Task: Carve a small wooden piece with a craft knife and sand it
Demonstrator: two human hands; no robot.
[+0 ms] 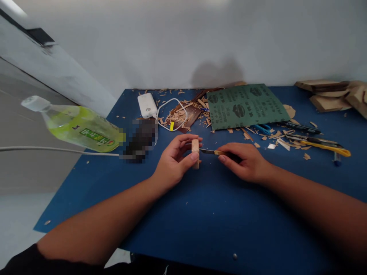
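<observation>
My left hand [175, 158] grips a small pale wood block [195, 153] upright, the thumb on the near side and the fingers behind it. In my right hand [245, 160] is a carving knife [219, 152], its wooden handle partly hidden by the fingers. The dark blade points left, with its tip close to the block's right side; whether it touches the wood I cannot tell. Both hands are over the middle of the blue table [206, 214].
Wood shavings [180, 116] lie behind the hands, beside green sandpaper [246, 106]. A yellow cutter [327, 148] and other tools lie right. Folded brown material [329, 91] sits at back right. Leftward are a bottle [83, 128], a white power bank [146, 105] with cable, and a pixelated dark object [142, 140].
</observation>
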